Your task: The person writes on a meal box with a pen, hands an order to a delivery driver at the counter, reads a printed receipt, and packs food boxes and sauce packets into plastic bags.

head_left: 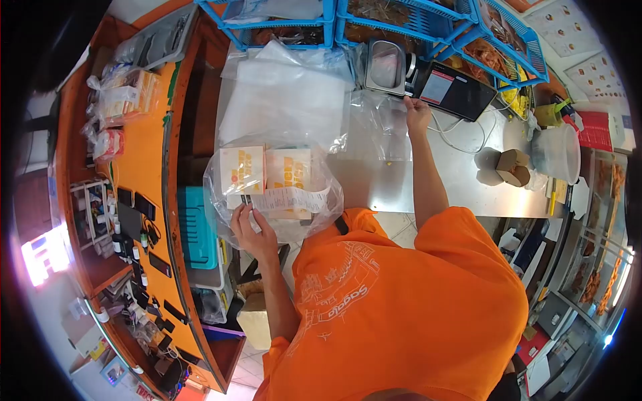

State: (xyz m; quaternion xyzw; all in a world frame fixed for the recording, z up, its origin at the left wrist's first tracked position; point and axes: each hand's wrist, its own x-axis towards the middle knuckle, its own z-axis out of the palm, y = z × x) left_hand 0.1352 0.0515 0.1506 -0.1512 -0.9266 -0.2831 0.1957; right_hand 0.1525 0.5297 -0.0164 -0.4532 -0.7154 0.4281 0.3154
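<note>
My left hand [254, 230] is at the lower left edge of a clear plastic bag [321, 224], its fingertips closed on the end of a long printed receipt [294, 199]. The receipt lies across two white boxes with orange and yellow print: the left box [242, 170] and the right box [289, 168], both inside the bag. My right hand [418, 112] reaches forward to the near corner of a small steel container [386, 65], beside a black tablet [457, 90]. Its fingers are closed together at a small light piece there; what they hold is too small to tell.
Clear plastic sheets [284, 100] cover the back left of the steel table [441, 184]. Blue baskets [394, 27] with packed goods stand behind. On the right are a brown open carton [513, 167], a clear tub [556, 154] and a white cable [461, 144]. An orange counter [150, 174] runs along the left.
</note>
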